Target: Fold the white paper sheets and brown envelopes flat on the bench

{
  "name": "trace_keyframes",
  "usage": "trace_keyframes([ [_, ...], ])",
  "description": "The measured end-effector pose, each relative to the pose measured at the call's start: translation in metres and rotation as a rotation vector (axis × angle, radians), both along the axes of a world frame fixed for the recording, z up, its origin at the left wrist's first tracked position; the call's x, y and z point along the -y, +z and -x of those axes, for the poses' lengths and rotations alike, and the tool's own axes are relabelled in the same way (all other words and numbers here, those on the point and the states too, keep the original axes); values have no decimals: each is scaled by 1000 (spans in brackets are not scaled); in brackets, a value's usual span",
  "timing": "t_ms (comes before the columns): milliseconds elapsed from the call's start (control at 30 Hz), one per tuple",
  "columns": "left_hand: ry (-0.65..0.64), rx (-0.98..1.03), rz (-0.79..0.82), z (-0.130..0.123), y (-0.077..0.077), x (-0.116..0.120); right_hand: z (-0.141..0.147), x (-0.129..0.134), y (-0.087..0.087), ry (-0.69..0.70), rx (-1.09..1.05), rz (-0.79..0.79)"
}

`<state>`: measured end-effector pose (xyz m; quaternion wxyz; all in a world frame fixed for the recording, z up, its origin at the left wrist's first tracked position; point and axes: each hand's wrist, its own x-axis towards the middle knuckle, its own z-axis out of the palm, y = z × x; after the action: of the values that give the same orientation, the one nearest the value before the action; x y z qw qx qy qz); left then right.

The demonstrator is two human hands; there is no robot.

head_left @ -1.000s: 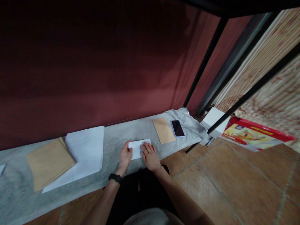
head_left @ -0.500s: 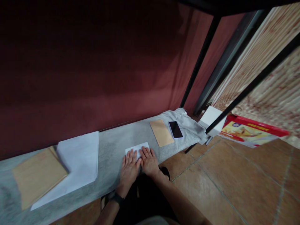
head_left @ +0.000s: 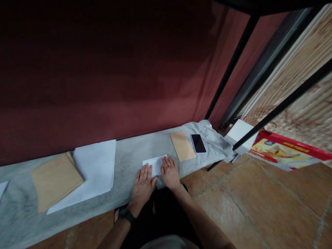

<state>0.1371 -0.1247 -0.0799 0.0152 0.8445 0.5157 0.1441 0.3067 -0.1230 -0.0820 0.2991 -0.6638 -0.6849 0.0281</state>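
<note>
A small piece of white paper [head_left: 156, 166], seemingly folded, lies flat on the grey cloth in front of me. My left hand [head_left: 142, 185] rests palm down over its left edge, fingers stretched out. Over the paper's right edge lies my right hand [head_left: 169, 173], its fingers extended and pointing away from me. Neither hand grips anything; both press on the sheet. A brown envelope [head_left: 183, 146] sits just beyond my right hand, and a smartphone [head_left: 198, 143] with a dark screen lies to the right of it.
Grey cloth [head_left: 129, 155] covers the long narrow surface. Large white sheets [head_left: 101, 173] lie at the left, partly under brown envelopes [head_left: 57, 180]. Black bars [head_left: 233, 65] rise at the right end. A red and yellow box [head_left: 287, 150] stands on the tiled floor [head_left: 246, 193].
My hands have moved apart, the right one sliding to the right edge of the paper, so more of the white paper shows. The view has shifted slightly left.
</note>
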Motion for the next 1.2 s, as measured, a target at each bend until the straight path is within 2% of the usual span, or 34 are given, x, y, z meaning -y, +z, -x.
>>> trace_keyframes([
  [100, 17, -6, 6, -2, 0, 0, 8, -9, 3, 127, 25, -8],
  [167, 31, -2, 2, -1, -1, 1, 8, -9, 1, 147, 61, -13],
  [367, 44, 40, 24, 4, -8, -8, -3, 0, -10, 70, 176, 9],
  [567, 134, -17, -42, -8, -11, -22, -2, 0, -12, 35, 227, 21],
  [767, 137, -66, -49, -12, -18, -21, -3, 0, -16, 40, 260, 18],
  [900, 134, -78, -53, -12, -14, -20, -3, 0, -16, 38, 271, 6],
  [967, 105, -85, -64, -11, -11, -18, -3, 0, -15, 38, 284, 10],
  [1133, -137, -72, -81, -3, -6, -8, -5, 1, -16, 42, 312, 12],
  [1200, -165, -71, -82, 1, -6, -4, -5, 1, -16, 45, 308, 21],
])
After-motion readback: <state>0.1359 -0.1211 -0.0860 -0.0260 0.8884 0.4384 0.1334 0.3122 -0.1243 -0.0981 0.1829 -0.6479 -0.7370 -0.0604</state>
